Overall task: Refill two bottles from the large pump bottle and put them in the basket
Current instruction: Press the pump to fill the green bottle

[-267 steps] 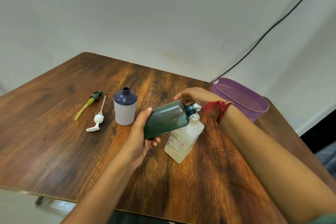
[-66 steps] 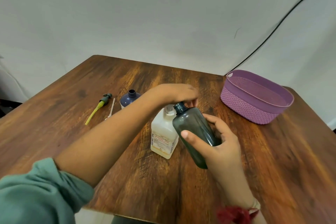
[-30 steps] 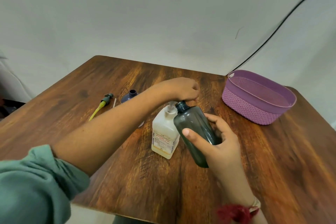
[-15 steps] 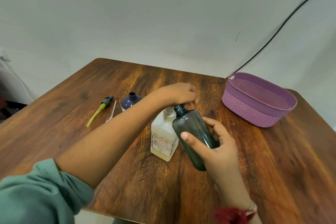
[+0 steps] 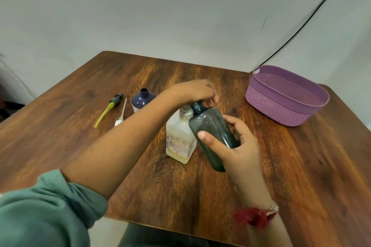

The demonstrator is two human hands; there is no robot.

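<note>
Looking down at a wooden table (image 5: 301,166), we grip a dark green bottle (image 5: 212,132) in our right hand (image 5: 239,146), thumb and fingers wrapped round its body. It leans, with its open neck just beside the top of the large pump bottle (image 5: 179,138), which stands upright mid-table. Our left hand (image 5: 192,91) reaches across and covers the pump head, fingers curled down over it. Behind our left forearm stands an uncapped white bottle with a dark blue shoulder (image 5: 142,99). A green-and-yellow pump top (image 5: 109,106) and a white pump top (image 5: 121,115) lie to its left. A purple basket (image 5: 287,104) sits at far right, well apart.
</note>
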